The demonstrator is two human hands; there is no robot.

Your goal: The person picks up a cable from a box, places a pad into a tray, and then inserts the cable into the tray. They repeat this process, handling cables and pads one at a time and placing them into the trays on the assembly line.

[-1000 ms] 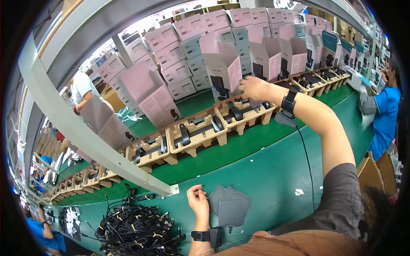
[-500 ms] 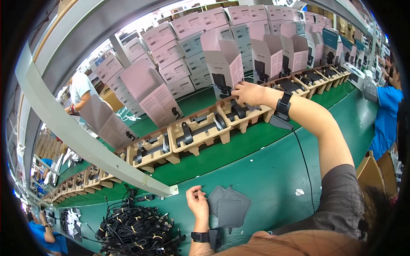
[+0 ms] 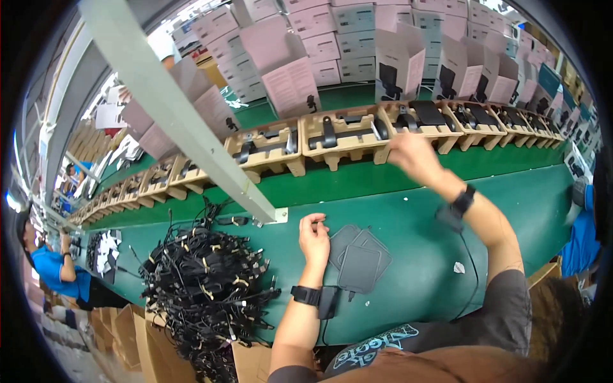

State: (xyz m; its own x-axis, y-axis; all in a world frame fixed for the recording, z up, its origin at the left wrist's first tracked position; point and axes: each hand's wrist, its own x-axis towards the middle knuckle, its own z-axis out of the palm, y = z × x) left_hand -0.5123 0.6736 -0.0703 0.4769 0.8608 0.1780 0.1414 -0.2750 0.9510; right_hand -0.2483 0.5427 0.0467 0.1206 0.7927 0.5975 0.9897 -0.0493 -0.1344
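Note:
My left hand [image 3: 314, 239], its fingers curled in with nothing visible in them, hovers or rests just left of overlapping flat grey square pads [image 3: 359, 268] on the green bench. The top pad has a short plug-like stub. My right hand [image 3: 414, 156], smeared by motion, is in front of a brown moulded tray [image 3: 447, 133]; its fingers are too blurred to read. In that tray a black flat pad [image 3: 429, 113] lies beside other black parts. The neighbouring tray [image 3: 332, 153] to the left holds a black bar-shaped part and a stand-like piece.
A heap of black cables [image 3: 204, 281] covers the bench's left front. A slanting metal post [image 3: 185, 121] is bolted down beyond it. Trays run in a long row, with open printed boxes [image 3: 399, 64] behind. A person in blue [image 3: 54, 265] sits far left; cardboard boxes [image 3: 156, 351] stand below.
My right hand has drawn back from over the tray toward me, and the flat black pad there is now uncovered. The view has turned rightward and down. My left hand stays beside the grey pads.

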